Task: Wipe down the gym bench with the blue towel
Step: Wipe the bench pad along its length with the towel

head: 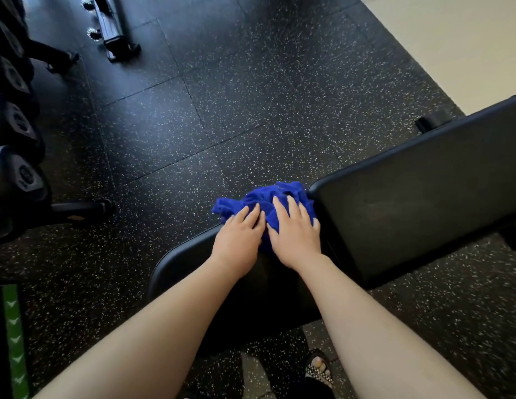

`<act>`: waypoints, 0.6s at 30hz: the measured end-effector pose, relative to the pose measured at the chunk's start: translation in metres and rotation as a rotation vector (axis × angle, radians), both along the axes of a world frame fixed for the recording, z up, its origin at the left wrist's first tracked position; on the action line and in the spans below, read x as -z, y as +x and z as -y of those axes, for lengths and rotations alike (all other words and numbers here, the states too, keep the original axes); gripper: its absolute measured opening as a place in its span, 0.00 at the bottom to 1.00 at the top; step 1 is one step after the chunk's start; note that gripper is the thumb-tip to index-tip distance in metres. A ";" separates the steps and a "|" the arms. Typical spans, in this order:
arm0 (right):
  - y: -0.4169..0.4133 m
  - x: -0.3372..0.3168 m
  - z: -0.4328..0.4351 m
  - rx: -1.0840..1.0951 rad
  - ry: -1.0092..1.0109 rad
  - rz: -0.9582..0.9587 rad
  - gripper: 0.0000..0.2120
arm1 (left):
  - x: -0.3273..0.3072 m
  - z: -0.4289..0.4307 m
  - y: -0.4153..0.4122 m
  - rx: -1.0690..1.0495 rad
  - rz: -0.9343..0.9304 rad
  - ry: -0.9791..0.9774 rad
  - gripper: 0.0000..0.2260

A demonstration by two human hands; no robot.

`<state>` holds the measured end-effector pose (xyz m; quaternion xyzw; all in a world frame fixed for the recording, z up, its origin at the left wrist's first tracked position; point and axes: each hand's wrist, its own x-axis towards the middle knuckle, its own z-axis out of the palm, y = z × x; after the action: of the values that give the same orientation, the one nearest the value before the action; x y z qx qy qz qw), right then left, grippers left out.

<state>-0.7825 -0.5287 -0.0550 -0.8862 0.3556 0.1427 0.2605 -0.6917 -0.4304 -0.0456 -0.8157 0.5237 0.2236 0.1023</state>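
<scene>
A bunched blue towel point(262, 203) lies on the far edge of the black gym bench's seat pad point(182, 263), right by the gap to the long back pad point(418, 197). My left hand point(239, 234) presses flat on the towel's left part, fingers spread. My right hand point(297, 228) presses flat on its right part, beside the back pad's corner. Both palms cover the towel's near side.
A rack of black dumbbells point(18, 131) lines the left edge. Black equipment with a base foot point(115, 33) lies at the top left. A green-striped mat point(15, 338) sits at the lower left. Speckled rubber floor point(222, 110) surrounds the bench; my sandalled foot point(320, 367) shows below.
</scene>
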 end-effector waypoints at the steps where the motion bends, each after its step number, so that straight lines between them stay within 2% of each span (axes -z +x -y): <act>1: -0.016 0.001 -0.001 0.033 0.001 -0.015 0.29 | -0.001 0.000 -0.008 0.055 -0.031 -0.014 0.27; 4: -0.065 0.000 -0.008 0.142 0.026 -0.087 0.29 | -0.004 0.003 -0.041 0.177 -0.131 -0.020 0.26; 7: -0.087 -0.006 -0.027 0.194 0.015 -0.142 0.29 | -0.005 0.000 -0.061 0.233 -0.135 0.003 0.25; 12: -0.095 -0.019 -0.068 0.247 0.010 -0.169 0.28 | -0.024 -0.036 -0.063 0.321 -0.133 0.038 0.26; 18: -0.076 -0.034 -0.135 0.278 0.046 -0.144 0.28 | -0.045 -0.112 -0.040 0.288 -0.137 0.017 0.25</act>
<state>-0.8585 -0.3940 -0.0206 -0.8096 0.4893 0.1766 0.2720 -0.7317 -0.3183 -0.0009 -0.7141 0.6390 0.2662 0.1040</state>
